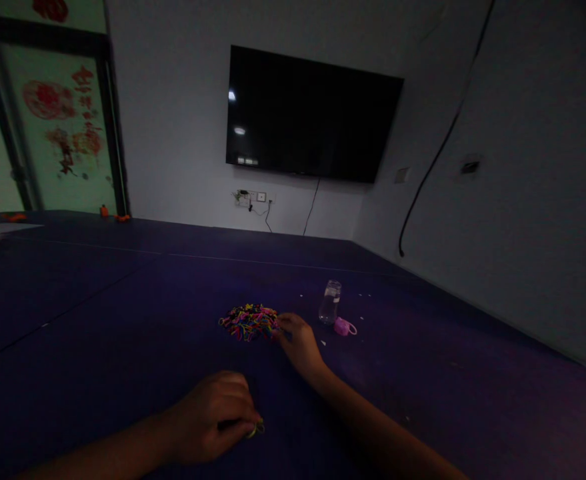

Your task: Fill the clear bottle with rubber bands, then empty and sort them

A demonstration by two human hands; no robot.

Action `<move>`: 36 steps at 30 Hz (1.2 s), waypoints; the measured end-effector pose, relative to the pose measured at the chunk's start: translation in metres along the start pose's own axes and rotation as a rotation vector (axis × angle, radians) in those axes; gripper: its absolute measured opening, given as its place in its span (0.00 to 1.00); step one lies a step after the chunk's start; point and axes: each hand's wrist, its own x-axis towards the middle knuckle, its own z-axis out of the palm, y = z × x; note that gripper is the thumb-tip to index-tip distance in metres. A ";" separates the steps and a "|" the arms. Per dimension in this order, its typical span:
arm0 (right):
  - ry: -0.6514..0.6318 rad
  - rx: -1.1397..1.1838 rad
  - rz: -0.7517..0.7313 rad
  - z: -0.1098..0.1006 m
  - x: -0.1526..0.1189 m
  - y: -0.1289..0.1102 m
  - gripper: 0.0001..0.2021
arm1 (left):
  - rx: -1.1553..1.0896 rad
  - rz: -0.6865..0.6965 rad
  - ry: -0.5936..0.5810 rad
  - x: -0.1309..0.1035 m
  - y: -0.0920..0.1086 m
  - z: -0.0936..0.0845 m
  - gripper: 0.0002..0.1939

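My left hand [221, 417] is low in the view, thumb and forefinger pinched on a thin yellow-green hair tie [256, 429]. Farther out, my right hand [297, 339] reaches the right edge of a heap of multicoloured hair ties [249, 321]. Its thumb and fingers look apart, with the tips among the outermost ties. Just right of that hand stands a clear empty bottle [331, 303] without its lid. The pink lid [343, 327], which has a loop handle, lies beside the bottle's base.
The dark blue-purple surface [123, 320] carries small white scraps near the bottle. Small orange objects [104, 211] sit at the far left by a glass door. A television [313, 117] hangs on the wall, and a black cable [435, 157] hangs down at the right.
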 end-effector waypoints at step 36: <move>-0.233 -0.311 -0.134 -0.007 -0.017 -0.014 0.16 | 0.445 -0.409 -0.033 -0.010 -0.066 -0.007 0.20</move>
